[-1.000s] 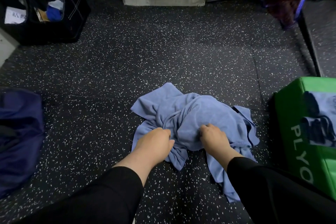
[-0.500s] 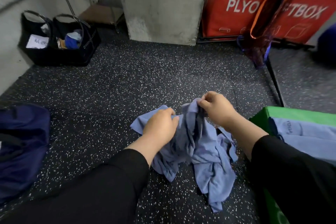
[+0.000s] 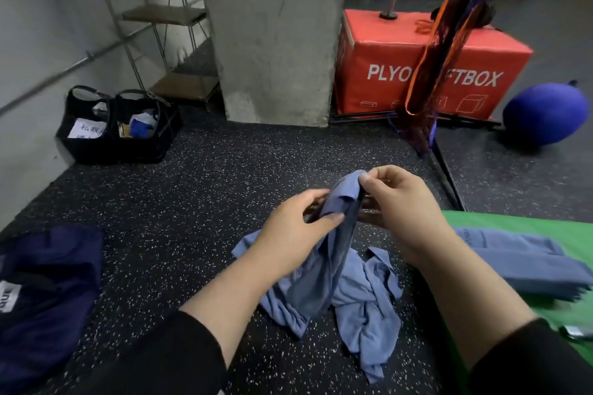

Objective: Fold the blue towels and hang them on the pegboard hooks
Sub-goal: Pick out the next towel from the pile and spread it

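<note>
Your right hand (image 3: 399, 202) pinches the towel (image 3: 340, 266) at its top edge; your left hand (image 3: 295, 234) pinches the same bunched edge just beside and below it. The rest hangs crumpled down to the floor (image 3: 199, 189) toward you. To find its long axis, I'd spread your hands apart along that edge.

Bare speckled floor (image 3: 224, 176) ahead, concrete pillar (image 3: 272, 32) behind it, green box (image 3: 513, 224) hard right, navy bag (image 3: 48, 282) left
</note>
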A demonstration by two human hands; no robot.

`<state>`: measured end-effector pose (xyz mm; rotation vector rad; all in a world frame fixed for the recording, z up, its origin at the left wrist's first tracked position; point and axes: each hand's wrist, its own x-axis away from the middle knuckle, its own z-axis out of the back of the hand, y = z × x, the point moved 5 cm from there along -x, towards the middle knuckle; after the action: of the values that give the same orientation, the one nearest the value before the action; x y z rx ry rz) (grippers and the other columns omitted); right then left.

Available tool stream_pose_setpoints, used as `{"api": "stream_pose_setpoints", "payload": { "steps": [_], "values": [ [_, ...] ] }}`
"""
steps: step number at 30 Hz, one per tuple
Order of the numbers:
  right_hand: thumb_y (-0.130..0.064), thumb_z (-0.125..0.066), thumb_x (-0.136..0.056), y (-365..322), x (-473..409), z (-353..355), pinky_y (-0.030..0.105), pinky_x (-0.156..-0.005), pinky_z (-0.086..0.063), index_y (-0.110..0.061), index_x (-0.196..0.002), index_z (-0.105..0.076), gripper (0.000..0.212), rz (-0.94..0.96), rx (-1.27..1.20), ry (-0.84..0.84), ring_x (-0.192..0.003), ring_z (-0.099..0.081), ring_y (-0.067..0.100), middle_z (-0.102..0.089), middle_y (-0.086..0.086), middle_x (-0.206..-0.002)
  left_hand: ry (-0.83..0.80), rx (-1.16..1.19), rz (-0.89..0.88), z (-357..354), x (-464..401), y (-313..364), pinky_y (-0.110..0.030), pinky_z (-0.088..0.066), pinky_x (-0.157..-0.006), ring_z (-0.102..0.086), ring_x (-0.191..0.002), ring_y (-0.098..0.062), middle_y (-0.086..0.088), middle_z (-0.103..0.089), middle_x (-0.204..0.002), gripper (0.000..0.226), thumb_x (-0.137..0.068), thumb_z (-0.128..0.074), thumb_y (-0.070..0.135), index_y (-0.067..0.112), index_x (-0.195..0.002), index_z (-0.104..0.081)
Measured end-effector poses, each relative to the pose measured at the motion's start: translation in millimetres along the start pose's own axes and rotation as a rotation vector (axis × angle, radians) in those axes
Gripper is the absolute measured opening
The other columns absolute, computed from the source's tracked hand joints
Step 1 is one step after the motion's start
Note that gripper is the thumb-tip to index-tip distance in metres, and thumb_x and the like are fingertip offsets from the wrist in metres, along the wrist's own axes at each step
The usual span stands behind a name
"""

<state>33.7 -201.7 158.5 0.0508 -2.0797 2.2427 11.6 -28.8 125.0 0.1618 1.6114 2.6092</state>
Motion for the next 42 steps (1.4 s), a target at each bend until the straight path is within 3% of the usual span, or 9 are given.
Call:
{"api": "stream_pose_setpoints", "payload": {
  "steps": [4, 12, 15, 18, 20, 24, 29, 35, 42],
  "values": [
    [-0.031, -0.068, -0.093, 3.3, -3.5, 6.2, 0.055, -0.074, -0.059, -0.023, -0.077, -0.062, 0.019, 0.041, 0.15, 0.0, -0.068, -0.06, 0.02, -0.063, 0.001, -0.074, 0.069, -0.101, 0.033, 3.0, -2.0, -14.2, -0.041, -0.04, -0.061, -0.045, -0.062, -0.017, -0.014, -0.061, -0.072, 0.034, -0.099, -0.06, 0.039, 0.01, -0.082, -0.06],
    [-0.042, -0.054, -0.101, 8.6, -17.4, 4.2, 0.036, -0.078, -0.046, -0.022, -0.094, -0.062, 0.022, 0.161, 0.547, -0.035, -0.078, -0.057, 0.014, -0.066, -0.005, -0.082, 0.193, 0.023, 0.011, 24.9, -15.8, -1.2, -0.032, -0.016, -0.05, -0.022, -0.051, -0.011, 0.01, -0.026, -0.05, 0.051, -0.098, -0.063, 0.033, 0.019, -0.058, -0.036],
    [-0.059, -0.07, -0.084, 12.3, -12.0, -8.6, 0.037, -0.075, -0.051, -0.034, -0.103, -0.056, 0.035, 0.1, 0.567, -0.209, -0.078, -0.065, 0.016, -0.07, -0.002, -0.086, 0.198, 0.184, 0.064, 25.1, -23.6, -6.6, -0.032, -0.019, -0.053, -0.028, -0.057, -0.015, -0.002, -0.033, -0.058, 0.05, -0.096, -0.066, 0.035, 0.004, -0.064, -0.045],
    [-0.049, -0.067, -0.089, 14.3, -13.8, -10.6, 0.042, -0.064, -0.054, -0.033, -0.102, -0.053, 0.024, 0.143, 0.723, -0.17, -0.069, -0.066, 0.024, -0.068, -0.001, -0.077, 0.156, 0.216, 0.059, 24.2, -28.0, -6.1, -0.032, -0.023, -0.057, -0.032, -0.061, -0.015, -0.007, -0.04, -0.063, 0.047, -0.095, -0.068, 0.035, -0.004, -0.072, -0.054],
    [-0.036, -0.056, -0.099, 9.6, -17.5, -8.1, 0.038, -0.061, -0.052, -0.028, -0.098, -0.056, 0.008, 0.209, 0.741, -0.127, -0.066, -0.064, 0.023, -0.066, -0.001, -0.072, 0.114, 0.131, 0.045, 25.4, -31.2, -7.5, -0.032, -0.025, -0.056, -0.035, -0.06, -0.015, -0.005, -0.045, -0.062, 0.04, -0.094, -0.069, 0.036, 0.005, -0.071, -0.06],
    [-0.028, -0.049, -0.102, 10.9, -21.6, -2.5, 0.029, -0.047, -0.044, -0.013, -0.082, -0.052, 0.025, 0.188, 0.793, -0.138, -0.053, -0.051, 0.02, -0.055, 0.007, -0.064, 0.019, -0.187, 0.052, 32.8, -36.4, -19.2, -0.029, -0.039, -0.061, -0.054, -0.066, -0.013, 0.006, -0.066, -0.07, 0.013, -0.094, -0.067, 0.027, 0.023, -0.081, -0.07],
    [-0.033, -0.049, -0.102, 19.4, -29.3, 7.2, 0.031, -0.049, -0.028, 0.0, -0.084, -0.056, 0.038, 0.095, 0.8, -0.089, -0.053, -0.033, 0.012, -0.039, 0.0, -0.061, 0.128, -0.523, 0.182, 66.1, -32.4, -30.5, -0.032, -0.046, -0.063, -0.062, -0.076, -0.02, 0.007, -0.066, -0.077, 0.024, -0.089, -0.049, 0.011, 0.03, -0.081, -0.062],
    [-0.029, -0.047, -0.104, 17.3, -30.4, 13.7, 0.038, -0.064, -0.029, -0.006, -0.072, -0.052, 0.04, 0.13, 0.836, -0.027, -0.074, -0.05, 0.019, -0.051, 0.007, -0.083, 0.279, -0.353, 0.107, 88.8, -26.4, -32.7, -0.033, -0.041, -0.06, -0.058, -0.07, -0.029, -0.005, -0.067, -0.072, 0.022, -0.099, -0.057, 0.027, 0.021, -0.084, -0.072],
    [-0.019, -0.059, -0.095, 13.7, -24.7, 4.4, 0.028, -0.063, -0.045, -0.023, -0.086, -0.069, 0.014, 0.158, 0.694, -0.067, -0.069, -0.059, 0.012, -0.068, -0.003, -0.075, 0.113, -0.15, -0.051, 48.3, -20.1, -6.3, -0.035, -0.054, -0.089, -0.07, -0.094, -0.01, 0.009, -0.077, -0.096, 0.018, -0.1, -0.061, 0.028, 0.022, -0.106, -0.077]
  ]
}}
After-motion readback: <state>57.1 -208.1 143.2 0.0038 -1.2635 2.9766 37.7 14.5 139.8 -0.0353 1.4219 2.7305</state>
